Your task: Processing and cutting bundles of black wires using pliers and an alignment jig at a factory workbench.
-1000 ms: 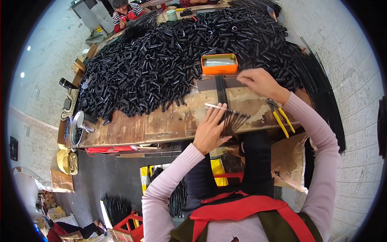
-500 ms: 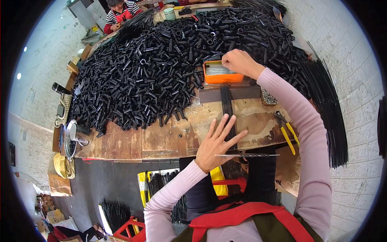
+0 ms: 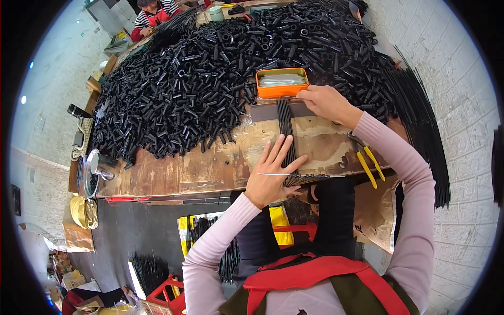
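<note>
My left hand [image 3: 270, 176] lies open, fingers spread, over the near part of a bundle of thin black rods [image 3: 285, 118] that runs up the table. A thin silvery rod [image 3: 325, 176] crosses level with this hand, by the bundle's near end at the table edge. My right hand [image 3: 333, 105] is closed in a pinch at the near right corner of an orange box [image 3: 283, 92]. Whatever lies between those fingertips is too small to make out. Inside the box are many thin, pale, straight pieces [image 3: 286, 80]. A dark flat strip [image 3: 307, 110] sits crosswise at the bundle.
A big heap of short black tubes [image 3: 194, 89] covers the far table. Yellow-handled pliers [image 3: 367, 163] lie right of the bundle. Long black rods [image 3: 420, 126] line the right wall. A clear cup [image 3: 100, 168] stands at the left edge. Another person [image 3: 155, 16] sits at the far left.
My right hand has come down from above the orange box to its near right corner. The left hand stays spread on the rods. The whole view has shifted slightly.
</note>
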Demonstrator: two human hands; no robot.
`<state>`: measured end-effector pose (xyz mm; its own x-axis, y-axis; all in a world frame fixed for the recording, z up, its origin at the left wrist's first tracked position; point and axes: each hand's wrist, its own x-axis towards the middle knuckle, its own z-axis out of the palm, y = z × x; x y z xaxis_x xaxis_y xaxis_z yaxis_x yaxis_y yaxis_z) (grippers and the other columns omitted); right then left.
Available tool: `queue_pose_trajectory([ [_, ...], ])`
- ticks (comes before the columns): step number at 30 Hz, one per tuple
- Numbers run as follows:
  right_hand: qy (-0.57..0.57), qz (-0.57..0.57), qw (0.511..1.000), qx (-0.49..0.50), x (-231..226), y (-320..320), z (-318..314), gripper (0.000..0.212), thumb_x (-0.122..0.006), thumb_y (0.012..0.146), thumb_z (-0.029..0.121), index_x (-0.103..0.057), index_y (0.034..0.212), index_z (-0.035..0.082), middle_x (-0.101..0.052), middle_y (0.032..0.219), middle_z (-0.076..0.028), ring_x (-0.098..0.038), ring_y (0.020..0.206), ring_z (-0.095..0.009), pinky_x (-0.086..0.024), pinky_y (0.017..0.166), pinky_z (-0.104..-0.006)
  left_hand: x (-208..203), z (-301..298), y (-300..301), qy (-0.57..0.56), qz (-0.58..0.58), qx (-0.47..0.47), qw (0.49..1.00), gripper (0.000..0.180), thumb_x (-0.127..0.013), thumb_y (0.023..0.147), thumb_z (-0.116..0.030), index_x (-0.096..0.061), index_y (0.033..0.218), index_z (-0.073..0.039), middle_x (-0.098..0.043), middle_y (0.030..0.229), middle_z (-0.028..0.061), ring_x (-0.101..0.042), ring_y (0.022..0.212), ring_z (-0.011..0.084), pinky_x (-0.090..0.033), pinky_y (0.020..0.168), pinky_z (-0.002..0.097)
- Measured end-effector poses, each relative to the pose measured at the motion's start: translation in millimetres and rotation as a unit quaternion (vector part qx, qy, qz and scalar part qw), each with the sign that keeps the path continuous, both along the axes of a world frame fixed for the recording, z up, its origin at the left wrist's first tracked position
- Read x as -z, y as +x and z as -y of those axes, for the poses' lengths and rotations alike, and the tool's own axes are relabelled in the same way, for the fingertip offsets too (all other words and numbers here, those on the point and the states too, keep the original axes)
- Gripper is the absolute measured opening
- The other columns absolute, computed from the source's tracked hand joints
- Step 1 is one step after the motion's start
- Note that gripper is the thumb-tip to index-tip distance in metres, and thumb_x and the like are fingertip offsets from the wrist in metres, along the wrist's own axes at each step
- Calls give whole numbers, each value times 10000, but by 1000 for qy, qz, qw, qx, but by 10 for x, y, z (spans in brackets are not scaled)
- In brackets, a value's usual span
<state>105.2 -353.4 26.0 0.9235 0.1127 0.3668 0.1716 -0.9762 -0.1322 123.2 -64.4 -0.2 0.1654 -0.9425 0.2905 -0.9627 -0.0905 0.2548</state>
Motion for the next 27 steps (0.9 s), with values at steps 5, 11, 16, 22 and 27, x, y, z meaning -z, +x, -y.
queue_pose_trajectory([
  [5,27,-8,1000,14,4,12,-15,95,-610,886,114,-634,920,29,-611,879,-132,-635,787,-328,-524,685,-406,3,-8,-9,-1,-4,3,1000,840,-807,667,-446,-476,1413,-252,-245,1571,187,-229,1456,367,-222,1177,505],
  [11,9,29,999,-41,63,10,-48,233,-598,836,30,-665,1059,35,-613,891,-121,-639,777,-311,-533,691,-392,-10,-5,-3,1,5,3,1000,838,-795,679,-472,-469,1419,-251,-244,1570,190,-225,1458,368,-217,1180,502],
  [16,1,29,999,-31,46,-15,-12,309,-587,797,27,-691,1084,81,-604,832,-122,-639,755,-307,-536,667,-408,6,13,-8,4,8,2,1000,846,-796,678,-475,-463,1424,-253,-240,1571,191,-222,1457,371,-214,1182,501],
  [22,-25,17,999,-29,34,8,-49,298,-588,807,31,-688,1084,78,-597,848,-111,-640,781,-296,-537,678,-399,-14,5,-3,6,0,-1,1000,803,-774,705,-459,-477,1426,-268,-258,1567,193,-240,1453,374,-216,1180,492],
  [27,-31,9,998,-53,-1,20,-22,294,-580,814,25,-675,1090,59,-599,863,-106,-642,798,-286,-537,686,-393,-22,2,-7,9,-2,1,1000,798,-767,717,-455,-468,1433,-270,-257,1567,195,-239,1454,372,-216,1180,489],
])
